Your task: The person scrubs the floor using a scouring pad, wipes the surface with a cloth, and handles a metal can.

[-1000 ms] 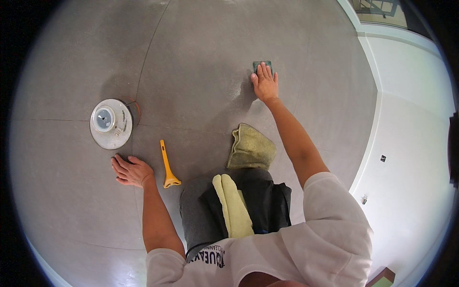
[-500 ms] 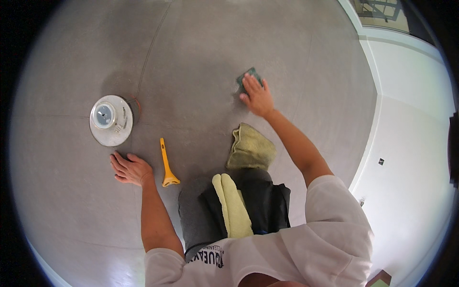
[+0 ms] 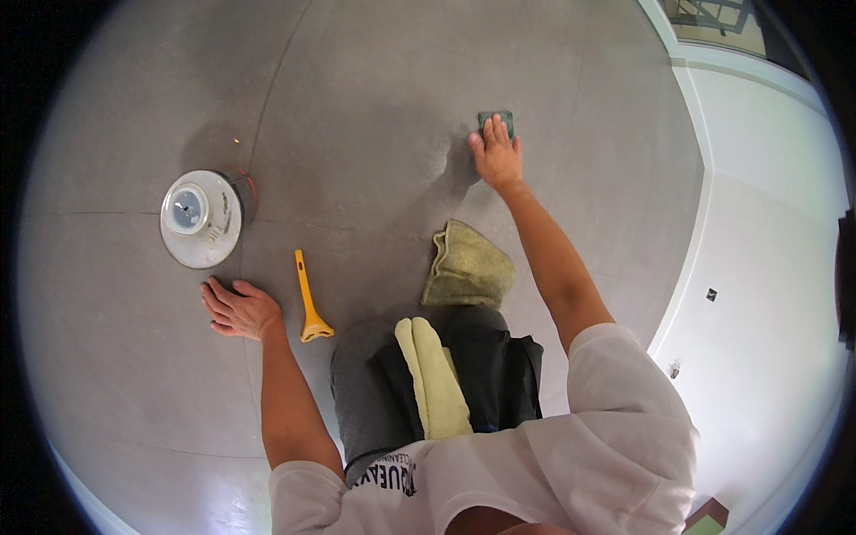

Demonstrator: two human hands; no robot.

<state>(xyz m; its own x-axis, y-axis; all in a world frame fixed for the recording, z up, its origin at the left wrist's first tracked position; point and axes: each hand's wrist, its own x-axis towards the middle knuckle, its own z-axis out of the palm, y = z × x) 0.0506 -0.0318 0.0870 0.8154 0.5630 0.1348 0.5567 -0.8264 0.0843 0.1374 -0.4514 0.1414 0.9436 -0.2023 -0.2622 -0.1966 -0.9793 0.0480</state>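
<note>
Far out in front, my right hand (image 3: 499, 162) presses a green scouring pad (image 3: 505, 119) onto the grey floor, its fingers stretched over the pad. Propped flat on the floor at the left, my left hand (image 3: 239, 308) has its fingers apart and holds nothing. Just beyond it stands a round container with a whitish top (image 3: 225, 234) and a small translucent cup (image 3: 187, 209) on it. A yellow scraper-like tool (image 3: 308, 299) lies to the right of my left hand. Between my knees and the right hand rests a folded olive-yellow cloth (image 3: 469, 267).
A pale yellow towel (image 3: 434, 383) hangs out of a black pouch (image 3: 504, 383) at my waist. Along the right side runs a white wall (image 3: 758, 259) with a baseboard. A glazed opening (image 3: 713, 22) is at the far right. Thin joint lines cross the grey floor (image 3: 357, 160).
My right hand has slid the scouring pad to the right and slightly farther away across the floor. The left hand stays planted, and a pale wet-looking patch shows where the pad was.
</note>
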